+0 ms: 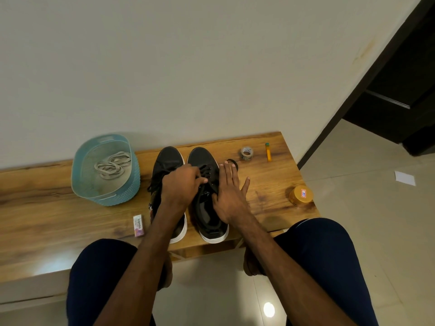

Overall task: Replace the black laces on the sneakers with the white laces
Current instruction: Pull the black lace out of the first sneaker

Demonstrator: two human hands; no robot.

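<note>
The left hand (181, 187) has its fingers curled on the black laces (207, 170) of the right sneaker (202, 156). Its knuckles hide the exact pinch. The right hand (228, 191) lies flat, fingers straight and spread, along that sneaker's outer side, covering its eyelets there. Just past its fingertips a loop of black lace (233, 162) shows on the wooden surface (47, 208).

Under the left wrist and forearm stands the left sneaker (168, 158), with only its toe and heel clear.

Left of the hands, a blue basket (106, 198) holds the white laces (113, 165) in coils. Nearer the person than the basket lies a Camlin eraser (138, 225).

Right of the hands and farther back are a tape roll (246, 153) and an orange tube with a green cap (268, 152). A gold-lidded jar (301, 196) sits nearer, its label too small to read.
</note>
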